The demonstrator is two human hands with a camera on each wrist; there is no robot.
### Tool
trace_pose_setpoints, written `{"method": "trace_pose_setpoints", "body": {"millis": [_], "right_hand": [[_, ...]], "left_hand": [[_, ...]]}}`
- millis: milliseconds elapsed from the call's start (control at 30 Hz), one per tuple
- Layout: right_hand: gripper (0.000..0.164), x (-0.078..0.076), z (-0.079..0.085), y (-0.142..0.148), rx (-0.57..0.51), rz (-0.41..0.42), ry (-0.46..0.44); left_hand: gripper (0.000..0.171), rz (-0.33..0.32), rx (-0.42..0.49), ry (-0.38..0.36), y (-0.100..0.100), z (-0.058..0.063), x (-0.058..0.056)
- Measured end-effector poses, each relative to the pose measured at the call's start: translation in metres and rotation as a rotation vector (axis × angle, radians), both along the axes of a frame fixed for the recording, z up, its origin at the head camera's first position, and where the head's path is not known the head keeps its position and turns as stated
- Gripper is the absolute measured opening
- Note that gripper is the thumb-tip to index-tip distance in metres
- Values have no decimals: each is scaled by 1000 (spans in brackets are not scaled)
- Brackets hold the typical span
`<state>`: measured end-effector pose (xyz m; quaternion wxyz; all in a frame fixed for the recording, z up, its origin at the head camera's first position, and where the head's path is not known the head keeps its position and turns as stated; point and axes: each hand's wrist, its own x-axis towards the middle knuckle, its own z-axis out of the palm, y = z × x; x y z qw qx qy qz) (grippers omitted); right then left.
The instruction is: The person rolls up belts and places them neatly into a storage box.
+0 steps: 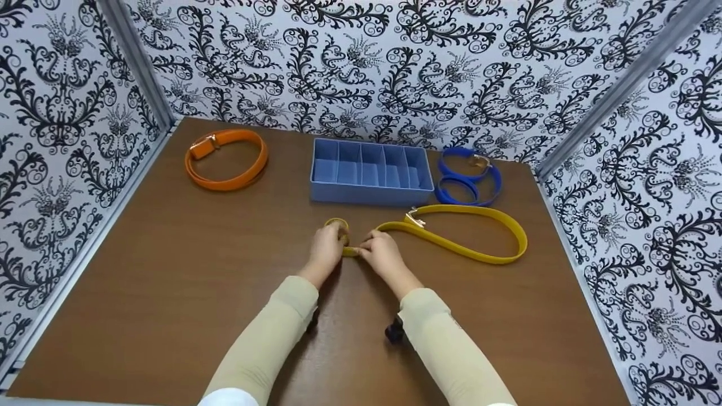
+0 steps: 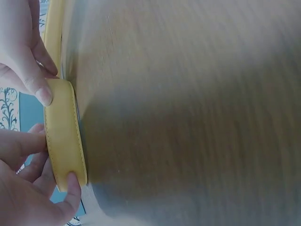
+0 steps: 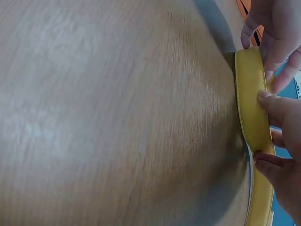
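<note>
A yellow belt [image 1: 451,245] stands on edge on the table, its gold-coloured buckle [image 1: 414,219] beside a wide loop to the right. My left hand [image 1: 327,245] holds the curled end of this belt, fingers bent about the small coil. Just to the right, my right hand [image 1: 383,254] pinches the strap between thumb and fingers. Both wrist views show the yellow strap [image 2: 63,127] upright between the two hands, with a thumb [image 3: 265,94] of the right hand against its near face. Part of the coil is hidden behind the left hand.
A blue-grey box [image 1: 369,194] with several compartments stands behind the hands. Right of it lies a coiled blue belt [image 1: 497,186], close to its side. An orange belt [image 1: 231,184] lies coiled at the back left. Patterned walls [image 1: 361,62] enclose the table's back and sides.
</note>
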<state>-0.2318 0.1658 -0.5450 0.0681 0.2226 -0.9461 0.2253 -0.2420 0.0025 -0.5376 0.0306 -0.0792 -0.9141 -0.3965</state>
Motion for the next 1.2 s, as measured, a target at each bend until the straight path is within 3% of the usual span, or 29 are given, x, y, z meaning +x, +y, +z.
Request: {"method": "trace_pose_setpoints", "body": {"millis": [300,533,733,867,1033,1200], "right_hand": [[16,7,4,-4,55,18,-6],[14,13,6,0,84,118,-41],[18,14,7,19,119,201,-42],[17,8,7,33,105,155,-47],[16,-1,4,44,91,14,-30],[18,-7,2,46,89,-64,-17]], "left_hand": [[12,62,-296,73,-9,2,-7],[17,133,-304,27,-25,0,-13],[17,185,-237,-7,-39,-1,-15],[13,134,-215,-9,-37,2,-12],[19,-30,-222,-18,-32,5,-6],[28,-145,-126,-81,-31,6,1]]}}
